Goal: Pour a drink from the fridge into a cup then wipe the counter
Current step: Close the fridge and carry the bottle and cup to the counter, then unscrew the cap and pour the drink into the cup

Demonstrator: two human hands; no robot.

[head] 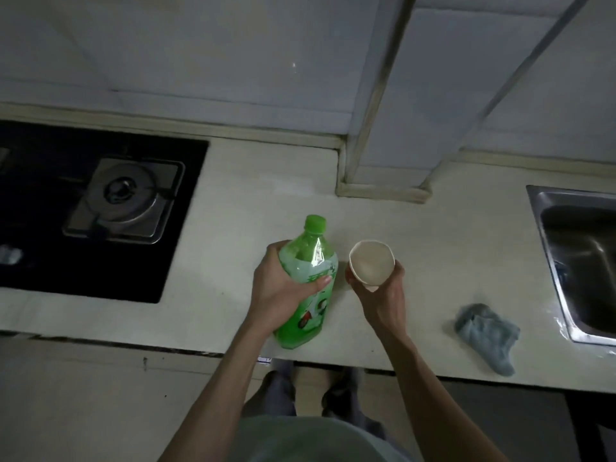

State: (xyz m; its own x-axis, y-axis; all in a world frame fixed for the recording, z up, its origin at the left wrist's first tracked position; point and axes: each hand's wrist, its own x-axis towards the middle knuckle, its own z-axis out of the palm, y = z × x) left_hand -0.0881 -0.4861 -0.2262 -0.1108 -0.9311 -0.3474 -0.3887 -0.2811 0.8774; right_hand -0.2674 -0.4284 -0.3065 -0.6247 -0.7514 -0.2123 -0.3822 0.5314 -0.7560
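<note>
At frame centre both arms reach over the table's (253,208) near edge, the left hand (283,290) wrapped round the capped green bottle (301,323), the right hand (383,296) gripping the paper cup (371,265) beside it, open surface beyond them, hob (100,211) left, cloth (486,335) and sink (583,261) right.

I log the bottle (313,255) as glossy, translucent green plastic with a printed label (311,313), and the cup (371,265) as matt, off-white paper. The surface (253,201) reads as a smooth, pale, stone-like slab with a faint sheen; the cloth (488,335) is soft, matt blue-grey fabric. I note the sink (550,235) as shiny metal and the hob (40,228) as glossy black glass with a dull metal burner (125,198).
</note>
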